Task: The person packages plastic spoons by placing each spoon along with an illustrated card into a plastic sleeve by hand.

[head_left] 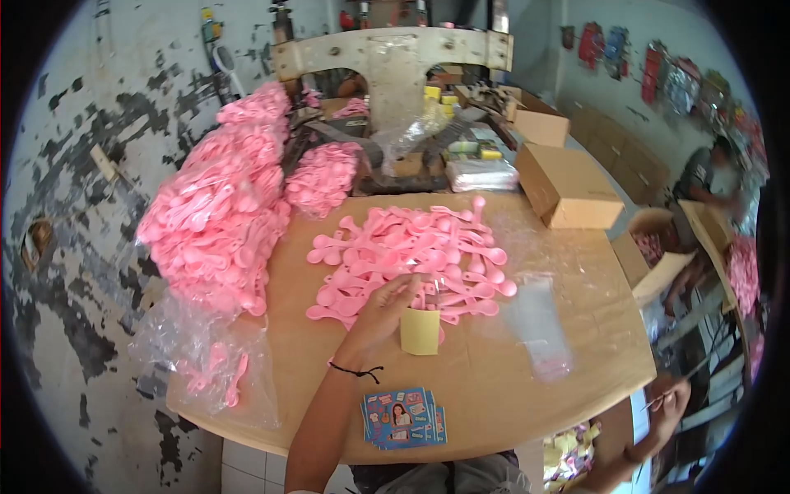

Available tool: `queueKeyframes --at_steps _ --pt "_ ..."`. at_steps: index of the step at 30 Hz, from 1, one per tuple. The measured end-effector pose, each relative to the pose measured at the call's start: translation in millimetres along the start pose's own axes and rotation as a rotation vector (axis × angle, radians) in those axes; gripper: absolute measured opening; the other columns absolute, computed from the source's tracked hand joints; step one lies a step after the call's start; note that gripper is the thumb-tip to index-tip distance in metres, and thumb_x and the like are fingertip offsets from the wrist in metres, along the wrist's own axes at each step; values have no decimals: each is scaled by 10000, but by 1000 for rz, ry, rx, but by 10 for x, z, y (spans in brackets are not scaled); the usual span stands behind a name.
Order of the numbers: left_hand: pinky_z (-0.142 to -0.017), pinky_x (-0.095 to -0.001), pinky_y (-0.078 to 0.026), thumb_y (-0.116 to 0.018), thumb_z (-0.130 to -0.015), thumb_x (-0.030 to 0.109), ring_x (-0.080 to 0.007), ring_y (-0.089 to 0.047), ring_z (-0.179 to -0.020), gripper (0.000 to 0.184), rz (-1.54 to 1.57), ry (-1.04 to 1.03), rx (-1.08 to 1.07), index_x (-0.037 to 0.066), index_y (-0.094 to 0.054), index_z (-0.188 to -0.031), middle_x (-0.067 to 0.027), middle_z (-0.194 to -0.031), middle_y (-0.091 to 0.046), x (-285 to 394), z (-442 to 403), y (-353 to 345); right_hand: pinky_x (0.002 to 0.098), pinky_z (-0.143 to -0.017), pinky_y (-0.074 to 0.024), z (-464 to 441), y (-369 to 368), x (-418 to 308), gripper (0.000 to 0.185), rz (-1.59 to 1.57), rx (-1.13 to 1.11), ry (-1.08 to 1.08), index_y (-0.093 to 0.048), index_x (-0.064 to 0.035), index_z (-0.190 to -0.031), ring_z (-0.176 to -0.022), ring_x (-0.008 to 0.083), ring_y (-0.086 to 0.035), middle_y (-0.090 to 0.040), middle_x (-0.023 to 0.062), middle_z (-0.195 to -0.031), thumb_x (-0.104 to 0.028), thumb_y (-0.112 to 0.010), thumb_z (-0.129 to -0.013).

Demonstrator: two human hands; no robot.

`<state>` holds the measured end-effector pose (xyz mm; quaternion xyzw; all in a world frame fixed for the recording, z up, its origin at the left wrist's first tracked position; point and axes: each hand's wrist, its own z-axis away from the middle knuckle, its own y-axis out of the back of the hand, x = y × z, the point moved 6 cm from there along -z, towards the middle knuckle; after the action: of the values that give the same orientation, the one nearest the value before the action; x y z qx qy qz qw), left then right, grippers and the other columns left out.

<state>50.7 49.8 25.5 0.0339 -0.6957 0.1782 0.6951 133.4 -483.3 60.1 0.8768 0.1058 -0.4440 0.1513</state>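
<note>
My left hand [383,311] is over the near side of a heap of pink plastic spoons [403,247] on the table. Its fingers are closed on a small clear plastic bag [429,288], with a yellow card [420,333] showing at its lower end. Below the wrist lies a stack of blue printed cards [401,418]. My right hand [668,405] is off the table's right edge, fingers curled together; what they hold, if anything, is too small to make out. A pile of flat clear bags [539,329] lies on the table's right side.
A large bag of pink spoons [222,206] stands at the left, with a smaller bag [322,177] behind. A metal press frame [395,74] rises at the back. Cardboard boxes [568,185] stand back right. Another person [704,177] sits far right. Colored scraps [569,453] lie below.
</note>
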Motion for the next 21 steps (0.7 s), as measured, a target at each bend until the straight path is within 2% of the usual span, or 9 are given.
queueKeyframes --at_steps 1,3,4,6,9,13,16,18,21 --pt "-820 -284 -533 -480 -1013 287 -115 -619 -983 359 29 -4 -32 39 -548 -1263 -48 -1133 -622 28 15 -42 224 -578 -421 -221 -240 101 253 -352 -112 67 -541 -54 -818 -538 131 -517 -517 15 -611 -265 -653 -898" --pt "-856 -284 -514 -491 -1010 273 -126 -608 -1018 356 -91 -9 -87 19 -569 -1246 -53 -1134 -640 -52 18 13 291 -766 -513 -1024 -761 430 303 465 -192 -116 -599 38 -1163 -872 202 -662 -691 154 -961 -78 -612 -883" --pt "-852 -272 -505 -496 -1007 256 -112 -607 -995 347 -161 -10 -114 12 -574 -1243 -46 -1111 -645 -148 28 14 340 -888 -492 -1267 -1073 451 378 1017 -270 61 -556 34 -1261 -1077 221 -617 -656 153 -1161 -63 -595 -897" --pt "-844 -247 -486 -508 -1003 223 -85 -604 -951 331 -300 -67 -137 0 -585 -1236 -32 -1066 -654 -166 -26 15 361 -953 -466 -1449 -1176 474 375 386 -68 -125 -586 32 -1220 -1147 258 -598 -635 178 -1211 -46 -635 -857" --pt "-878 -243 -463 -509 -1004 251 -86 -585 -992 365 -214 -54 -110 -16 -591 -1240 -28 -1071 -663 -102 -26 -82 364 -974 -456 -1673 -1615 -277 351 473 -187 49 -592 42 -1204 -1140 269 -600 -636 189 -1200 -56 -631 -869" --pt "-886 -258 -466 -502 -1008 245 -95 -586 -979 362 -188 -86 -151 0 -574 -1264 -48 -1082 -661 18 24 -160 385 -968 -461 -1974 -2062 117 386 -97 -970 31 -577 0 -1239 -1170 273 -579 -589 208 -1266 -33 -622 -857" --pt "-889 -269 -475 -499 -1008 233 -112 -608 -973 345 -223 -168 -104 1 -570 -1253 -64 -1084 -669 59 103 -147 427 -973 -453 -2236 -2136 813 463 1547 -614 368 -487 -45 -1348 -1182 305 -562 -524 221 -1339 -43 -592 -898" --pt "-886 -273 -481 -501 -1006 220 -124 -624 -967 317 -189 -214 -73 0 -577 -1221 -76 -1087 -677 174 19 -85 354 -940 -483 -2285 -2199 335 537 248 -597 -64 -435 -49 -1386 -1178 211 -566 -483 154 -1402 26 -588 -878" --pt "-845 -268 -492 -529 -993 196 -130 -646 -932 239 55 -69 -104 -1 -618 -1093 -96 -1086 -690 53 25 -60 298 -896 -500 -2151 -2221 -346 456 299 -729 -18 -507 -9 -1323 -1053 166 -632 -606 139 -1247 19 -595 -876"
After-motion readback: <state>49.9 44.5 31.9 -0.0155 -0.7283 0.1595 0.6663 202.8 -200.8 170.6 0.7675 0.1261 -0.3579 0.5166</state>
